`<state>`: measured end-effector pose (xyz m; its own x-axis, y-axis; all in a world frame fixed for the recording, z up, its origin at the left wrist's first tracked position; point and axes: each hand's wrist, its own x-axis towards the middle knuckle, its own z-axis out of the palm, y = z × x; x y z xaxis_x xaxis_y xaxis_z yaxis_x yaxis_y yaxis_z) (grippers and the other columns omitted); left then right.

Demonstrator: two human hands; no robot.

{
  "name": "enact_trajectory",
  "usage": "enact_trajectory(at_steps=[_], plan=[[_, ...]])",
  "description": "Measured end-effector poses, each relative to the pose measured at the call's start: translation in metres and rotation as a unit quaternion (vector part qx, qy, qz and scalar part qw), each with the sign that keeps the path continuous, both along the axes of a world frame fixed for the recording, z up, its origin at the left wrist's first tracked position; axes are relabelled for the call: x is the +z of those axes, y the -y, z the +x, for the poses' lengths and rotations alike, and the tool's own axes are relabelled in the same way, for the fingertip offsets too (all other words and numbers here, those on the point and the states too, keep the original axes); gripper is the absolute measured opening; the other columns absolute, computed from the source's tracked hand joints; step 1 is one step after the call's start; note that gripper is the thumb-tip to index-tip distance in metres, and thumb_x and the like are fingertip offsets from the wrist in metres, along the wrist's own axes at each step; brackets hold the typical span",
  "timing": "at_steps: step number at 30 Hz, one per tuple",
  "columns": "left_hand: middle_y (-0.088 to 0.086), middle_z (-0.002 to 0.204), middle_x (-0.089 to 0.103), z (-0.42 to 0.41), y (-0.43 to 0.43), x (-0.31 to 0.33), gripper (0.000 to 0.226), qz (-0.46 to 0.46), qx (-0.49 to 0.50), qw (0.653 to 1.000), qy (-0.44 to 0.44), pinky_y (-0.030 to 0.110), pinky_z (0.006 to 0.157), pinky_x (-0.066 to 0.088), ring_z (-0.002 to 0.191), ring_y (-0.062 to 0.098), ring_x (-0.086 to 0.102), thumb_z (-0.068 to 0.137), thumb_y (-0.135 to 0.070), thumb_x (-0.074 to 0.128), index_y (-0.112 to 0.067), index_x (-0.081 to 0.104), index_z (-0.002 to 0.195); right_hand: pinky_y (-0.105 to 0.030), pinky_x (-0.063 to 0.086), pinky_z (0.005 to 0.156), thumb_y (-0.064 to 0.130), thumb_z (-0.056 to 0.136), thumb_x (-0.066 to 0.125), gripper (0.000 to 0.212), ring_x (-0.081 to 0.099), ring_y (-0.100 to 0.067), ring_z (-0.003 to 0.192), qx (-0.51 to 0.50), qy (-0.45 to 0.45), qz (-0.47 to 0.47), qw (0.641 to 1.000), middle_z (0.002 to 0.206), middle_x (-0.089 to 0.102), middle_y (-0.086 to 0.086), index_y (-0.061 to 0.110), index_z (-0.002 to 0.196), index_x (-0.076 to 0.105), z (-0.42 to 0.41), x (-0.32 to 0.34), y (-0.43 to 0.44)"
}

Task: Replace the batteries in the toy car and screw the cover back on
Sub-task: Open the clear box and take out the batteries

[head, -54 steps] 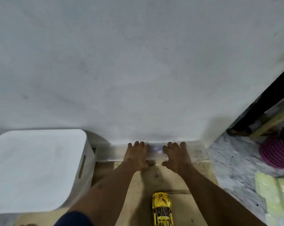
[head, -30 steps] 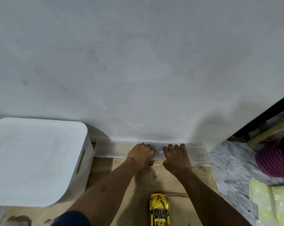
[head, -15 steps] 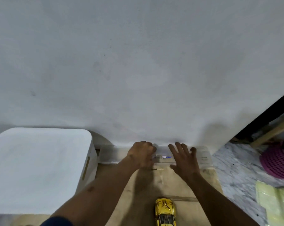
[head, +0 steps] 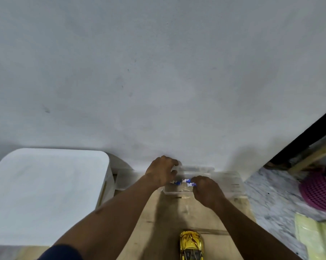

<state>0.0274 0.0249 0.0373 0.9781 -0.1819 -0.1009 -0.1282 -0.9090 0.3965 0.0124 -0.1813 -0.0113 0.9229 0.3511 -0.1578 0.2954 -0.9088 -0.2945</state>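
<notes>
A white bin [head: 46, 194] with a slot handle is standing at the left end of a wooden table [head: 192, 216], against a pale wall [head: 158, 72], as a person in a dark blue sleeve [head: 63, 253] is reaching forward with both arms. The left hand [head: 163, 170] is curling its fingers round the edge of a clear lid [head: 197, 168], holding it tilted up over a clear plastic box [head: 231, 184] that is sitting at the table's far edge, just beside the wall. Inside the box, blue-and-white batteries [head: 186, 182] are lying between the two hands. The right hand [head: 207, 190] is dipping into the box with its fingers bunched together and bent down onto the batteries; whether they are actually pinching one cannot be told. The yellow toy car [head: 191, 244] is sitting wheels-down on the table close to the person, well apart from the box, its nose pointing towards it. Further right, a pink basket [head: 321, 192] and pale yellow plastic bags [head: 317, 239] are lying on a mottled stone floor [head: 270, 199].
</notes>
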Motion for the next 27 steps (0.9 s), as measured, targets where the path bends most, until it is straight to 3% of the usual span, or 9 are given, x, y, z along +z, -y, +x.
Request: enact_trajectory(at_steps=[4,12,19,22,27], plan=[[-0.002,0.126,0.066,0.001,-0.002,-0.005,0.036,-0.007,-0.003,1.000,0.015,0.028,0.097,0.047,0.116,0.020,0.058,0.093,-0.027,0.057,-0.028,0.064,0.128,-0.030,0.047,0.093,0.021,0.085,0.063,0.033,0.061,-0.024,0.111,-0.055,-0.082,-0.061,0.993,0.121,0.064,-0.005,0.019,0.118,0.062,0.021,-0.002,-0.019],[0.000,0.120,0.068,0.005,-0.003,-0.010,0.034,-0.007,-0.007,1.000,0.013,0.027,0.090,0.047,0.110,0.023,0.061,0.092,-0.024,0.056,-0.029,0.066,0.124,-0.028,0.051,0.084,0.020,0.084,0.070,0.022,0.067,-0.021,0.098,-0.032,-0.055,-0.085,0.994,0.106,0.072,-0.002,0.021,0.105,0.069,0.034,-0.014,-0.017],[0.001,0.124,0.066,0.005,-0.002,-0.010,0.038,-0.002,-0.002,1.000,-0.002,0.030,0.094,0.047,0.112,0.023,0.060,0.093,-0.028,0.054,-0.032,0.061,0.130,-0.018,0.042,0.081,0.013,0.083,0.073,0.039,0.063,-0.020,0.105,0.018,-0.108,-0.055,0.992,0.119,0.068,-0.001,0.020,0.121,0.068,0.040,-0.008,-0.009],[0.001,0.122,0.067,0.005,-0.002,-0.009,0.039,-0.004,-0.001,1.000,-0.013,0.031,0.091,0.051,0.109,0.023,0.062,0.090,-0.028,0.052,-0.034,0.062,0.128,-0.019,0.040,0.080,0.019,0.082,0.067,0.032,0.062,-0.022,0.106,0.042,-0.114,-0.058,0.991,0.116,0.066,-0.003,0.019,0.114,0.070,0.040,-0.002,-0.008],[-0.001,0.126,0.066,0.004,-0.002,-0.007,0.039,-0.016,0.001,1.000,-0.016,0.031,0.095,0.051,0.112,0.022,0.061,0.091,-0.025,0.054,-0.032,0.064,0.128,-0.031,0.055,0.076,0.008,0.082,0.061,0.015,0.063,-0.025,0.092,0.015,-0.088,-0.042,0.995,0.100,0.067,-0.006,0.016,0.095,0.060,0.032,-0.002,-0.017]])
